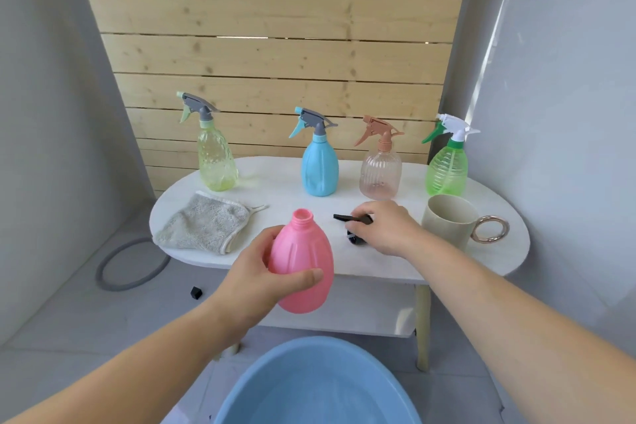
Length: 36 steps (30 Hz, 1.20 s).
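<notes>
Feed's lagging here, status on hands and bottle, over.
Left hand grips pink bottle, neck open. Right hand holds black spray head on table. Mug close beside right hand.

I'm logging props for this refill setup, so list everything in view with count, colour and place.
pink bottle: one, pink, uncapped, held before the table's near edge
spray head: one, black, on the table, centre
spray bottles: four, back row; yellow-green bottle, blue bottle, peach bottle, green bottle
cloth: one, grey, table's left
mug: one, beige, metallic ring handle, table's right
table: one, white, oval
basin: one, blue, bottom centre
ring: one, grey, floor left
small piece: one, black, floor
slat wall: one, pale wood, behind
left hand: grips the pink bottle
right hand: holds the spray head
</notes>
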Motion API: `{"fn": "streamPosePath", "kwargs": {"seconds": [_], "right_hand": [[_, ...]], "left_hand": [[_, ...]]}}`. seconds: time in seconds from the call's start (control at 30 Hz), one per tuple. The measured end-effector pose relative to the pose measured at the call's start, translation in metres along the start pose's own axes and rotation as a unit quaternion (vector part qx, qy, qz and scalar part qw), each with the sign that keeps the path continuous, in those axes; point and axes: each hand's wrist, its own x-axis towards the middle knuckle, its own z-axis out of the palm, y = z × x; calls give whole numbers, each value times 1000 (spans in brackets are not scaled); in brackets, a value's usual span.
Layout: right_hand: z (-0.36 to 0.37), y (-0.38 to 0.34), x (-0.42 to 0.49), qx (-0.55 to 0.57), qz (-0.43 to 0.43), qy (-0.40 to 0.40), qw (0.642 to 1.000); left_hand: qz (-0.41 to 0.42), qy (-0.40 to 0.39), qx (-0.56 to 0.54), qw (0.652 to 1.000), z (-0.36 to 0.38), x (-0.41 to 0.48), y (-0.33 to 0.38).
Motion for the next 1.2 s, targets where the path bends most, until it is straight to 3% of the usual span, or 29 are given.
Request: {"fn": "streamPosePath", "kwargs": {"seconds": [0.17,0.33,0.53,0.67,1.2], "right_hand": [[22,7,22,-106,28,-47,993],[27,16,30,-7,40,15,999],[-6,-7,31,84,-12,156,984],[-42,-37,16,93,-95,215,968],[-70,-64,-11,-16,-234,267,935]], "left_hand": [[2,21,-4,1000,-17,5,-6],[7,30,-7,1000,-22,11,-7],[11,45,3,999,-22,17,-6],[12,54,6,998,-21,20,-6],[15,71,34,997,-8,33,-5]]}}
